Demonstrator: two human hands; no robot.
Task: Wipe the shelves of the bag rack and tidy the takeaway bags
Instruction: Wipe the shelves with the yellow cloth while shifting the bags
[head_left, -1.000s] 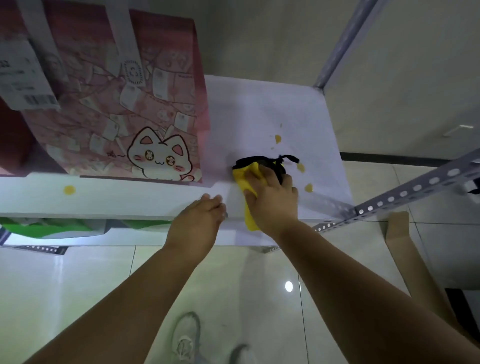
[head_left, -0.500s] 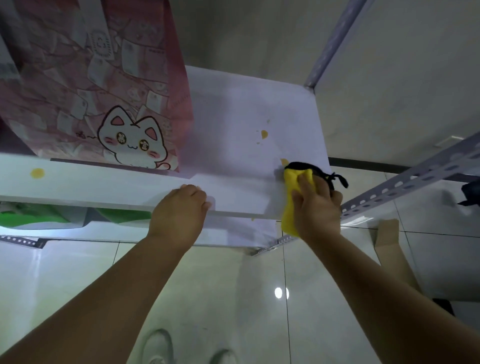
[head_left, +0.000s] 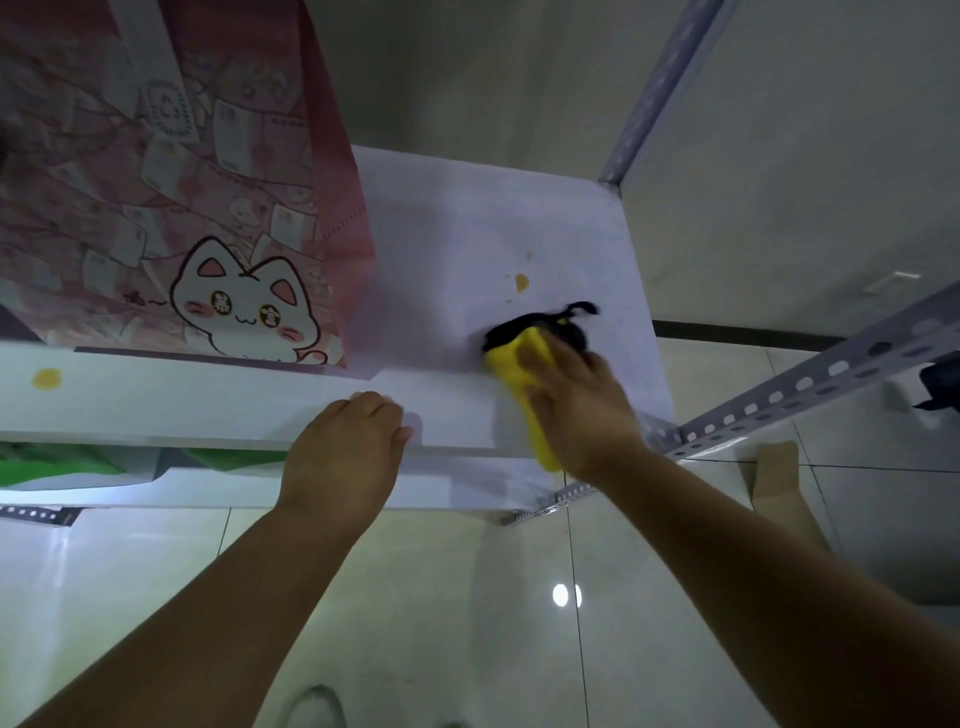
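Yellow cloth (head_left: 511, 364) on shelf (head_left: 467, 234) (right hand (head_left: 582, 410) atop)

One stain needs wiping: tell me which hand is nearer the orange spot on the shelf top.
Right. The right hand, holding the yellow cloth, is just in front of the orange spot; the left hand rests on the shelf front edge, farther left.

Glossy pale floor tiles (head_left: 441, 597) mirror a light (one small bright spot (head_left: 561, 595)) below plain grey walls (head_left: 519, 78)

matt shelf (head_left: 467, 234), perforated metal rail (head_left: 810, 384), glossy floor (head_left: 467, 623)
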